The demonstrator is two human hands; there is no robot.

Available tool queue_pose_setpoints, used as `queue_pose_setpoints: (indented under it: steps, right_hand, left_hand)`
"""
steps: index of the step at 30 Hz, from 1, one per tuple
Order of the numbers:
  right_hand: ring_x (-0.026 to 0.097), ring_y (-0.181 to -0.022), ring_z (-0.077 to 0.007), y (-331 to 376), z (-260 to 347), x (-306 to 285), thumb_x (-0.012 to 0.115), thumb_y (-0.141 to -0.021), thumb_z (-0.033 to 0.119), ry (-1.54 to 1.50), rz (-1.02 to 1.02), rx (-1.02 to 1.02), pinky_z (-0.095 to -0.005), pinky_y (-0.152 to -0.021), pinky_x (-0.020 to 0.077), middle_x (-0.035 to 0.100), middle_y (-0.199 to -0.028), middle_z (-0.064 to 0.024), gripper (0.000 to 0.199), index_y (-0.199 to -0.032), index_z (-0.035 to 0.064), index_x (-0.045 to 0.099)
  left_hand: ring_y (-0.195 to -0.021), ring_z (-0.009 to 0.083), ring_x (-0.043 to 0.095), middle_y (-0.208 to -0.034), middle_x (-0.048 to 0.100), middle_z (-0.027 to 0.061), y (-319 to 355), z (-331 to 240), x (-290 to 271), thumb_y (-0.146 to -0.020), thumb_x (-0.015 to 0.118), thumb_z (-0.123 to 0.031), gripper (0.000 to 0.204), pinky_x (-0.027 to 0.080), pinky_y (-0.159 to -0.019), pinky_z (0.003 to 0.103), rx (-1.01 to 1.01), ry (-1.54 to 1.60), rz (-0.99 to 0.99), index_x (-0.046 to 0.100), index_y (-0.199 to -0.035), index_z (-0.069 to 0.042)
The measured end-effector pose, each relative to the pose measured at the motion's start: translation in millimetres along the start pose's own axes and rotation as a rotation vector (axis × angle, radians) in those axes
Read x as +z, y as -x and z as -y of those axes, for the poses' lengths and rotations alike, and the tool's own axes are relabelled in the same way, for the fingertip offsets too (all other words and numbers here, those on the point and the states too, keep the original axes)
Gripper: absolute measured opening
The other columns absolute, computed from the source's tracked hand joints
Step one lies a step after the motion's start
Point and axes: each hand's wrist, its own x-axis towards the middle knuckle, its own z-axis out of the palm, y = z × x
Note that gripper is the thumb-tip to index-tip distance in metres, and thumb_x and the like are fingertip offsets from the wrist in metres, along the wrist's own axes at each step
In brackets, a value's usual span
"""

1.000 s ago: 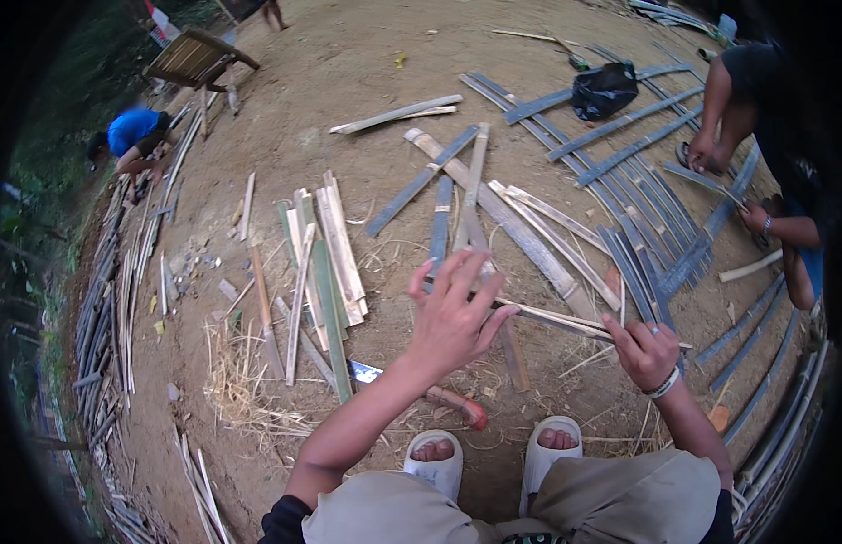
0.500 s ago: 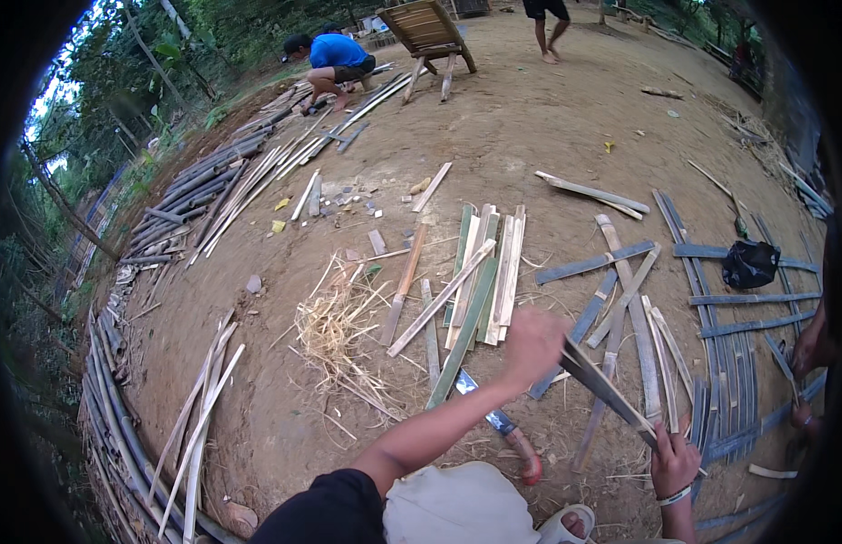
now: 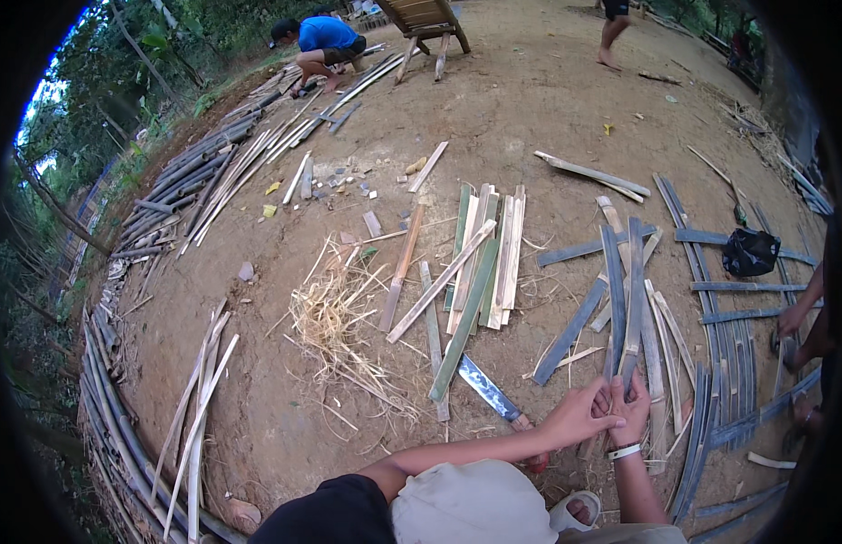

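Note:
Two dark bamboo slats (image 3: 633,295) point away from me, side by side and slightly spread. Their near ends are in my right hand (image 3: 629,415), which is closed round them. My left hand (image 3: 580,417) meets it there, fingers curled at the near end of the left slat; the exact grip is partly hidden. Left of my hands lies a machete (image 3: 489,388) on the ground, its reddish handle partly behind my left forearm. Other dark and pale slats (image 3: 571,331) lie crossed just beyond my hands.
Split bamboo strips (image 3: 475,272) lie stacked ahead, beside a heap of shavings (image 3: 335,308). A slatted bamboo frame (image 3: 734,354) with a black bag (image 3: 750,254) lies right, near another person's hand (image 3: 790,319). Poles line the left. A person in blue (image 3: 329,41) crouches near a wooden chair (image 3: 424,18).
My left hand has come down from the far end of the slats to beside my right hand. The slats have swung from slanting left to pointing straight away, and two now show apart.

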Motion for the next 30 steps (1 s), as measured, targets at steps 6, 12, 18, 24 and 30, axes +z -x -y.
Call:
queue_pose_setpoints:
  steps: [6,12,18,24,30]
  right_hand:
    - [0.047,-0.075,-0.0052,24,0,-4,0.049,-0.105,0.027,-0.004,-0.049,0.018,-0.0246,-0.065,0.0405,0.056,-0.083,0.0027,0.03,-0.105,-0.0003,0.062]
    - [0.048,-0.078,-0.0054,33,-6,-13,0.049,-0.105,0.026,-0.056,-0.095,0.098,-0.0252,-0.068,0.0418,0.057,-0.084,0.0007,0.03,-0.106,-0.0011,0.062]
    - [0.051,-0.082,-0.0064,30,-13,-28,0.052,-0.103,0.022,0.002,-0.132,0.043,-0.0245,-0.074,0.0439,0.062,-0.092,-0.0016,0.029,-0.111,-0.0046,0.061]
    - [0.053,-0.076,-0.0087,43,-29,-95,0.062,-0.097,0.026,0.292,-0.205,0.122,-0.0259,-0.069,0.0457,0.062,-0.086,-0.0043,0.037,-0.116,-0.0053,0.061]
    - [0.068,-0.084,-0.0358,43,-37,-212,0.079,-0.077,0.031,0.984,-0.253,0.113,-0.0417,-0.077,0.0524,0.068,-0.091,-0.025,0.058,-0.116,-0.0071,0.06]
  left_hand:
    - [-0.075,0.0095,0.063,-0.083,0.065,0.0045,0,42,9,-0.078,0.084,-0.015,0.038,0.052,-0.067,0.025,-0.088,0.323,0.152,0.055,-0.1,-0.003]
    - [-0.073,0.0064,0.061,-0.076,0.063,0.0003,0,52,9,-0.081,0.08,-0.008,0.026,0.048,-0.063,0.023,-0.143,0.343,0.36,0.056,-0.091,-0.003]
    - [-0.066,0.0062,0.058,-0.069,0.063,0.0002,-8,50,12,-0.086,0.071,-0.009,0.012,0.046,-0.059,0.026,-0.037,0.082,0.382,0.064,-0.078,-0.003]
    - [-0.066,0.0348,0.066,-0.074,0.065,0.0203,-35,61,-81,-0.081,0.063,-0.009,0.009,0.051,-0.061,0.044,-0.035,-0.573,-0.162,0.068,-0.084,-0.001]
    - [-0.089,0.038,0.065,-0.103,0.063,0.0222,-69,66,-146,-0.081,0.075,-0.028,0.037,0.054,-0.074,0.049,-0.057,-1.21,-0.287,0.06,-0.101,-0.001]
